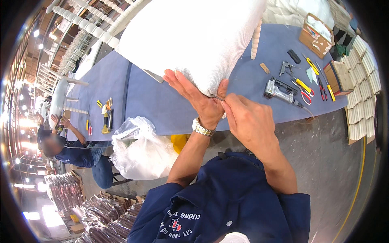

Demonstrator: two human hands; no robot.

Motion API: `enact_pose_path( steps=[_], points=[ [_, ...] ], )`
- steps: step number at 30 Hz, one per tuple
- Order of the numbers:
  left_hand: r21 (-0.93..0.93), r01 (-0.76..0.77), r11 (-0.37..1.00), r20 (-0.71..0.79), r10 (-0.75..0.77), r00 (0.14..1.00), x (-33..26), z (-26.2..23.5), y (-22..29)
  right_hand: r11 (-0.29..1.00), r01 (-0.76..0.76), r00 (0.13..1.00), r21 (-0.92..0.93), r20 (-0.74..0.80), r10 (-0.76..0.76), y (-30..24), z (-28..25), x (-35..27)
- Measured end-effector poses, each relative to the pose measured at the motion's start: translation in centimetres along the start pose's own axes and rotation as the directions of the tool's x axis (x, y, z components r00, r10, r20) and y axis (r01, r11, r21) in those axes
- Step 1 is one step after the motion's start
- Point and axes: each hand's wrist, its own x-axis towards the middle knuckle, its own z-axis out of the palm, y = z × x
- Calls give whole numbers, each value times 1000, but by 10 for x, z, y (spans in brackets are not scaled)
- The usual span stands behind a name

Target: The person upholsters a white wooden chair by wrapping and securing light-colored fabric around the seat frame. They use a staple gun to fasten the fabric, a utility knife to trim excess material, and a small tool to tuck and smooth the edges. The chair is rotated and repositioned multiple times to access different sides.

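Cut off at the top: white upholstered piece (188, 38). Mostly hidden in right hand (251, 117): thin metal tool (217, 97). Blurred: co-worker's head (52, 146).

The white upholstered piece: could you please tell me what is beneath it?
Past the white upholstered piece, blue tabletop and a beaded leg show; its underside and anything directly below are covered.

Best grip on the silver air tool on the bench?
Probably the silver bar-like handle of the air tool, from the person's side: the tool lies flat with that bar nearest, and the hose leaves the right end, so avoid that end.
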Motion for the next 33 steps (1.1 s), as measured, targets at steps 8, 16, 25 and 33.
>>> enact_pose_path(
  steps=[8, 16, 25, 33],
  points=[
    [-3, -12, 1000, 10, 12, 1000, 0, 1, -1, 997, 76, 997, 9, 7, -76, 6, 3, -5],
    [-13, -51, 999, -21, 51, 998, -9, 3, -3, 999, 3, 994, -42, 106, 1, 15, -19, -4],
    [-72, 1, 997, -52, -5, 999, -22, 12, -8, 996, 58, 990, -66, 133, -49, 19, -9, -2],
    [-47, 30, 998, -12, -31, 999, -23, 7, -5, 989, 121, 980, -85, 169, -105, 21, 2, -4]
  ],
)
